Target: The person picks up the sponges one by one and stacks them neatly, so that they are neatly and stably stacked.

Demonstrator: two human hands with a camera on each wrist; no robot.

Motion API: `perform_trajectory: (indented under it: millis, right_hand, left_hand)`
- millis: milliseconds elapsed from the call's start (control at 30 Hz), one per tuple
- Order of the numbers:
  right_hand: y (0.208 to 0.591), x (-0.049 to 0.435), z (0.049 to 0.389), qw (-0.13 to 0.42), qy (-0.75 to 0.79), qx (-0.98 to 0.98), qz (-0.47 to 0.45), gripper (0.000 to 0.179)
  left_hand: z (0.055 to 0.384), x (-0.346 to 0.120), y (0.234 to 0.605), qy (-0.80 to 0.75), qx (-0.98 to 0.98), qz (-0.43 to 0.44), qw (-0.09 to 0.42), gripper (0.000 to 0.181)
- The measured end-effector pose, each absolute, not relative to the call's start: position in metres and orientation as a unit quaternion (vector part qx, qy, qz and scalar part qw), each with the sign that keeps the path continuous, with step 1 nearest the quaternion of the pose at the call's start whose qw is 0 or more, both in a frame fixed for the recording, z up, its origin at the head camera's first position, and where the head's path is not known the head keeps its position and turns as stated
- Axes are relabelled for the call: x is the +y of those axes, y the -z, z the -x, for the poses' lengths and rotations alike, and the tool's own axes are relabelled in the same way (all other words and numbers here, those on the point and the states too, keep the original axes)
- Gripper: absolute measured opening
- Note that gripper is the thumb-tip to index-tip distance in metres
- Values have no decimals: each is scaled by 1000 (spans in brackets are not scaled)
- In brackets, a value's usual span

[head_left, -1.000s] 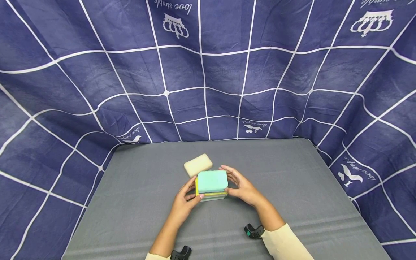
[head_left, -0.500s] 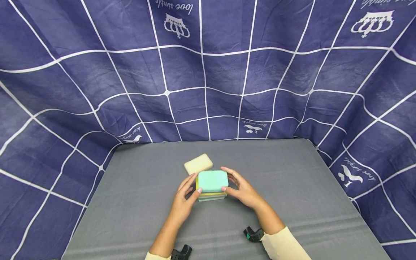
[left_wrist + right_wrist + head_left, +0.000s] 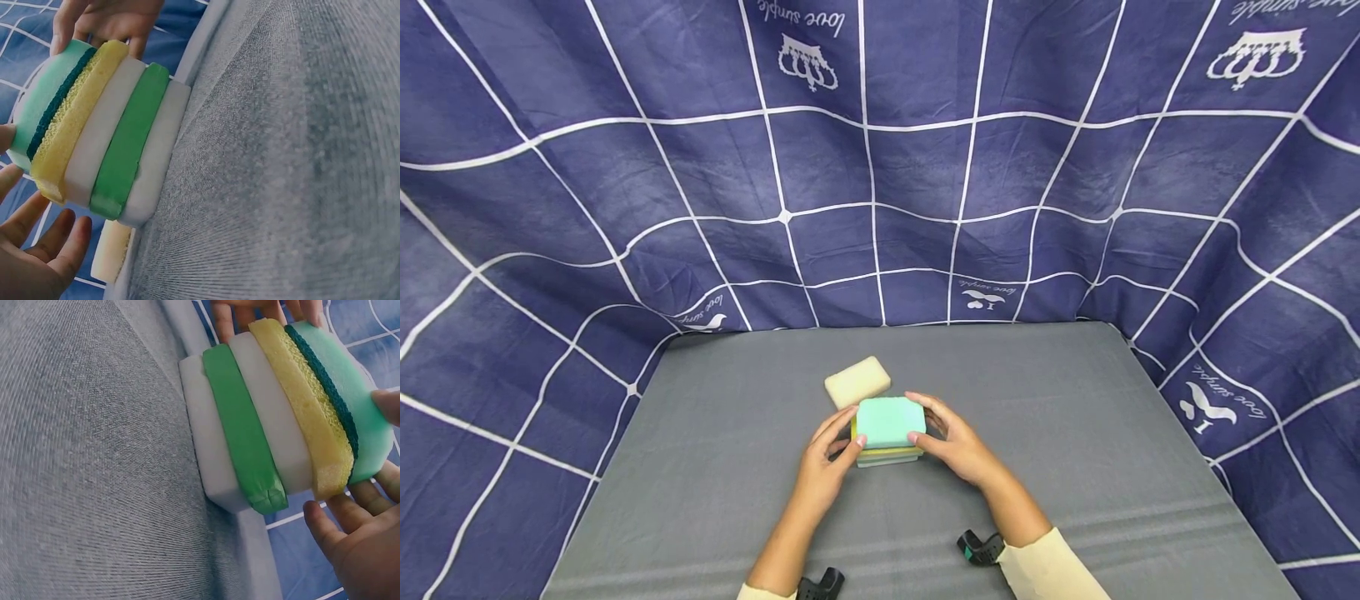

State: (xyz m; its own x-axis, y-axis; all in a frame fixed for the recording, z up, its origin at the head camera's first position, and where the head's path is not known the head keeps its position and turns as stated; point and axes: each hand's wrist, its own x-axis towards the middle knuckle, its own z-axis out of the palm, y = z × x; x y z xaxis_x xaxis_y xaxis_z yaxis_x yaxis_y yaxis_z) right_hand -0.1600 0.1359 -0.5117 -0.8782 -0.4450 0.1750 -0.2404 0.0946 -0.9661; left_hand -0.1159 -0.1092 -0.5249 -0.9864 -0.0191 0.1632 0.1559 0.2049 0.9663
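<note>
nearest the camera, on the grey cloth-covered table [image 3: 1075, 467], two cream sleeves lead to the hands, each wrist wearing a small black camera mount [image 3: 977, 548]. the left hand [image 3: 826, 467] and the right hand [image 3: 958, 446] flank a stack of soft rectangular sponges [image 3: 889, 432], fingers lightly bent and fingertips touching its short ends; the thumbs rest against the mint-green top sponge [image 3: 891, 421]. neither hand closes round it, they press and steady it from both sides. the wrist views show the layers from the table up: white, green, white, yellow with a dark teal scouring face, then mint green [image 3: 37, 119]. the pile looks nearly square, so the stacking seems largely done, judging by how it lies. just behind it, apart from the pile, lies one cream rectangular sponge [image 3: 857, 381], not yet stacked. nothing stands between it and the hands. beyond hangs a navy cloth backdrop with white grid lines [image 3: 880, 167].
</note>
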Motion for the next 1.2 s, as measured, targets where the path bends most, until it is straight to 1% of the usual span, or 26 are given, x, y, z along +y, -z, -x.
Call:
perform_trajectory:
  millis: [300,500,767,967,1200]
  right_hand:
    - [513,135,159,76,628,737,238,64]
    - [510,135,159,84,633,736,225,64]
    - [505,136,158,96,631,743,202,64]
    - [504,137,158,104,628,745,197,64]
    - [504,137,159,103,626,748,196,64]
  left_hand:
    - [115,-111,526,629,-772,47,71,48]
    - [116,-111,524,633,-769,51,76,49]
    - [119,-114,519,649,-756,51,68,48]
    - [126,-120,517,651,-754,31,84,45]
    - [136,-126,516,632,-768,-4,98,48]
